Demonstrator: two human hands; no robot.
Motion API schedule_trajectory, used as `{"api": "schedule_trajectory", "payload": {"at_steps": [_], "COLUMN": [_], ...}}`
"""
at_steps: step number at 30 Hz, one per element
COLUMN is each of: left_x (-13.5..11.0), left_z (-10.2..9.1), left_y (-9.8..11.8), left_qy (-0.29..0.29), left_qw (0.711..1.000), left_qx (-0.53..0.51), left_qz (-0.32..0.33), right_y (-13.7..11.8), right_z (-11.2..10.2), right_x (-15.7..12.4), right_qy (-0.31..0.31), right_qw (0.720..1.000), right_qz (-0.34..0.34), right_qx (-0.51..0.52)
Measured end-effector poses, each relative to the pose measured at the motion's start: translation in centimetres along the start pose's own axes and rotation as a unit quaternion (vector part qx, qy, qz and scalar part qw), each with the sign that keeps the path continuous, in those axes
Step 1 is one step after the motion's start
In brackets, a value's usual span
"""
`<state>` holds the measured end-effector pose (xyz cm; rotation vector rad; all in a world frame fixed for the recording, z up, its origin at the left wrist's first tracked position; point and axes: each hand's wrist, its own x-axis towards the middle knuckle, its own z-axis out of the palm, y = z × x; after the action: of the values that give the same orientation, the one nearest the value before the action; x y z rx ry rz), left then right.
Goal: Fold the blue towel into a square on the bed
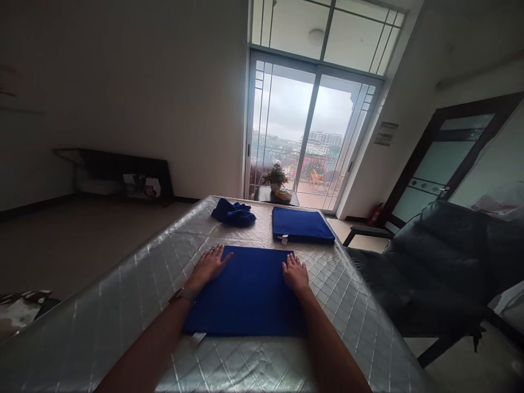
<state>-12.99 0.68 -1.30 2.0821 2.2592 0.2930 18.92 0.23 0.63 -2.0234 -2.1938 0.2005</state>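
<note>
A folded blue cloth (pixel 249 297) lies flat and rectangular in front of me, a small white tag sticking out at its near left corner. On its far left edge rests my left hand (pixel 209 265), palm down with the fingers stretched out and the thumb apart. My right hand (pixel 295 273) lies on the far right edge, fingers also extended. Beyond it, to the right, is a stack of folded blue cloth (pixel 303 225) with a white tag. A crumpled blue cloth (pixel 233 213) sits at the far left.
The cloths lie on a table with a silvery quilted cover (pixel 135 305). A black armchair (pixel 434 267) stands close along the right side. Past the far end are a small dark table (pixel 268 195) with a potted plant (pixel 277 176) and a sliding glass door (pixel 286 103).
</note>
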Motion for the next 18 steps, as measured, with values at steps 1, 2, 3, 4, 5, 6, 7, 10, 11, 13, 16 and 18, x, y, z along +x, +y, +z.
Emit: {"api": "schedule_trajectory", "payload": {"at_steps": [1,2,3,4,5,6,7,10,11,13,16,18], "left_x": [0.0,0.0,-0.1,-0.1,-0.2,-0.2,-0.3,-0.5,-0.5,-0.6,-0.6,-0.5], "left_z": [0.0,-0.1,-0.1,-0.1,-0.1,-0.1,-0.2,-0.3,-0.4,-0.6,-0.9,-0.8], "left_y": [0.0,0.1,0.1,0.1,0.2,0.2,0.3,0.4,0.4,0.5,1.1,2.4], "left_qy": [0.0,0.001,0.001,0.002,0.003,0.005,0.007,0.017,0.022,0.037,0.066,0.065], "left_qw": [1.0,1.0,1.0,1.0,1.0,1.0,1.0,1.0,0.999,0.999,0.997,0.997], "left_qx": [0.0,0.001,0.002,0.003,0.005,0.008,0.011,0.021,0.024,0.036,0.041,0.016], "left_qz": [-0.001,-0.001,-0.001,0.0,0.001,0.001,0.002,0.002,0.0,-0.006,0.008,0.039], "right_y": [0.0,0.0,0.0,0.1,0.1,0.1,0.1,0.1,0.1,0.0,0.0,-0.1], "right_z": [0.1,0.2,0.3,0.4,0.4,0.5,0.5,0.5,0.6,0.6,0.7,0.7], "right_x": [-0.1,-0.1,-0.2,-0.2,-0.3,-0.3,-0.3,-0.3,-0.3,-0.3,-0.3,-0.4], "right_qy": [-0.004,-0.004,-0.004,-0.002,-0.002,-0.003,-0.002,0.002,0.004,0.008,0.009,0.005], "right_qw": [1.0,1.0,1.0,1.0,1.0,1.0,1.0,1.0,1.0,1.0,1.0,1.0], "right_qz": [0.001,0.001,0.002,0.003,0.005,0.006,0.007,0.009,0.009,0.008,0.012,0.014], "right_qx": [0.001,0.001,0.002,0.004,0.005,0.008,0.01,0.016,0.017,0.017,0.016,0.015]}}
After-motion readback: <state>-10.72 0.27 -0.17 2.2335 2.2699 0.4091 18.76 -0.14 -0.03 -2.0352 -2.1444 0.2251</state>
